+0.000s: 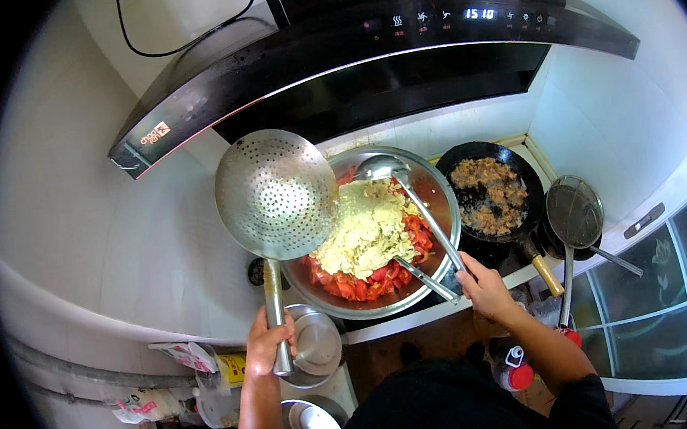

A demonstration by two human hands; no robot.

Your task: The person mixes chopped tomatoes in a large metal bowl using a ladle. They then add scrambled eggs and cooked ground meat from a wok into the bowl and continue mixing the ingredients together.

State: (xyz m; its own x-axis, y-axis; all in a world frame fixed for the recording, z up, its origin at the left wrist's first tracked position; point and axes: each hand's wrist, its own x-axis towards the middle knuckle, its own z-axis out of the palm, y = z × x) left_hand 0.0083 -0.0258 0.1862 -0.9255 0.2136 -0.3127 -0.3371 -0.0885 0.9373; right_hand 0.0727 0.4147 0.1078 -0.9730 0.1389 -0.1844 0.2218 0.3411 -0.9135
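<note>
My left hand (270, 336) grips the metal handle of a large perforated skimmer (275, 189), its round face held over the left side of a wide steel basin (427, 168). In the basin, a pale yellow heap that looks like scrambled egg (360, 231) lies on cut red tomatoes (349, 288). A steel ladle (424, 205) has its handle in my right hand (487, 286); its bowl rests at the far side of the heap. Another metal utensil handle (427, 279) sticks out of the food over the near rim, its other end buried.
Right of the basin, a black pan (466, 154) with a wooden handle contains browned pieces in oil. Beside it, a mesh strainer (574, 211) sits on a dark pot. A range hood (332, 73) hangs above. Near my left arm are steel bowls (314, 341) and a pot (293, 421).
</note>
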